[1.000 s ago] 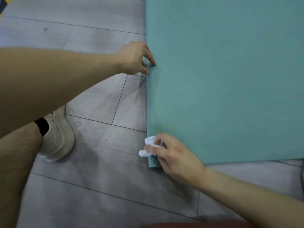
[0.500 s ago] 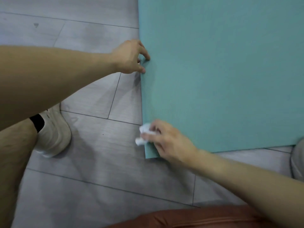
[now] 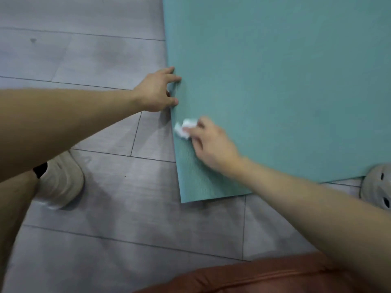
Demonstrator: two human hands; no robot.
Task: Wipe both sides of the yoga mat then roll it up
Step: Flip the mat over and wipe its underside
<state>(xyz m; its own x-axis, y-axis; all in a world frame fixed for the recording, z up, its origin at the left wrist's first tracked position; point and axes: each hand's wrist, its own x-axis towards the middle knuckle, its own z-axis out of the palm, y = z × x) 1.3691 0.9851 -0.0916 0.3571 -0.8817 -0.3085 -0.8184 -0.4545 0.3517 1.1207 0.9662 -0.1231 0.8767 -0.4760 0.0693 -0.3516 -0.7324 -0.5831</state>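
Now the right hand [image 3: 211,144], fingers clamped on a tissue wad [image 3: 185,129], has slid up the teal yoga mat [image 3: 275,81], flat on the floor [image 3: 84,60], toward the left hand [image 3: 157,92], whose fingers pinch its edge; wiping continues.

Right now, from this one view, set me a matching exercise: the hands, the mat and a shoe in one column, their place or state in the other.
1 left hand
2 right hand
3 yoga mat
4 left shoe

A beige, on the grey floor left of the mat
B holds the mat's left edge
C teal, spread out
D presses a white wad onto the mat

Pairs: 1-B, 2-D, 3-C, 4-A
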